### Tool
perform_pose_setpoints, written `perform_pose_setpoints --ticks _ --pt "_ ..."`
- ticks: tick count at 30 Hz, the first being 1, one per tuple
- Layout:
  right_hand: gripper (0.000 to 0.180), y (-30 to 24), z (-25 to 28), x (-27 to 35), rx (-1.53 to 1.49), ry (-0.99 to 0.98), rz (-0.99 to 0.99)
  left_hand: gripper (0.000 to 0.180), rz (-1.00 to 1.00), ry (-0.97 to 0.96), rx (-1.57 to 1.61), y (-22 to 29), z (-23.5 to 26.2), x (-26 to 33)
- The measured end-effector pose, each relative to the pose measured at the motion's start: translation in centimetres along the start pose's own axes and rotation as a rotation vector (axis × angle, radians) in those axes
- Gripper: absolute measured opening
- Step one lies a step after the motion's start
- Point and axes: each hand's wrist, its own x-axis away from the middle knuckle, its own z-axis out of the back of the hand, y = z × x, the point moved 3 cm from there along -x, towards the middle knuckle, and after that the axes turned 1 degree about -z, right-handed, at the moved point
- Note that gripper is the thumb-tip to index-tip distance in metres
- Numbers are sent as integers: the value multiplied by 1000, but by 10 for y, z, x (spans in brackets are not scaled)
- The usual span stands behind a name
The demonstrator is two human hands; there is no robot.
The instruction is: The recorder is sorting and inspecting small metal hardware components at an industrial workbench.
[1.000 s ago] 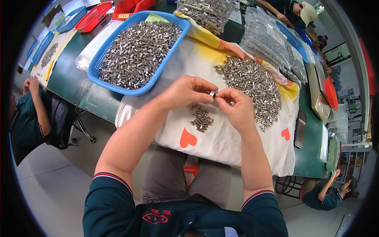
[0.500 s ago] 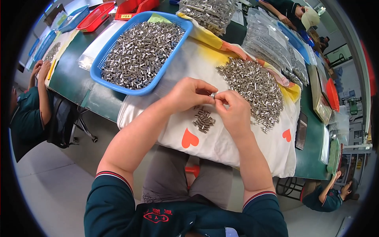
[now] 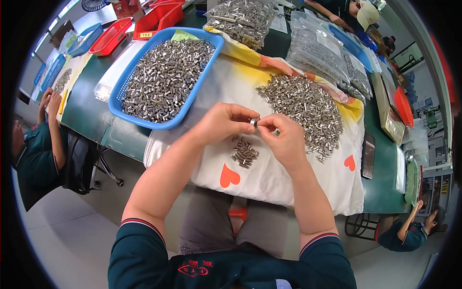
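Note:
My left hand (image 3: 224,123) and my right hand (image 3: 284,137) meet over a white cloth with orange hearts (image 3: 269,178). Between their fingertips they pinch one small shiny metal cylinder (image 3: 253,122). Just below the hands lies a little heap of the same cylinders (image 3: 244,152). A large loose pile of metal cylinders (image 3: 305,108) spreads on the cloth to the right of my right hand. A blue plastic basket (image 3: 202,84) full of more cylinders stands to the upper left, close to my left hand.
Clear bags of metal parts (image 3: 317,53) lie at the back of the green table (image 3: 380,188). Red trays (image 3: 159,19) stand far left. A black phone (image 3: 368,155) lies at right. Another person sits at the left (image 3: 36,159), another at lower right (image 3: 409,233).
Both hands stay together on the small cylinder; the fingers have shifted only slightly. The view has tilted a little.

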Motion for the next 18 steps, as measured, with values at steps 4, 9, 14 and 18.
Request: perform_pose_setpoints --ticks 4,9,14,18 --pt "8 0 -6 -2 113 32 77 31 -55 64 -139 2 2 0" --pt "6 -5 -16 -4 216 107 205 30 -91 117 -196 4 10 5" --pt "7 -3 -10 -1 280 -7 163 31 -156 52 -430 14 0 4" --pt "7 5 -13 -1 21 36 -31 33 -176 75 -211 7 8 5"
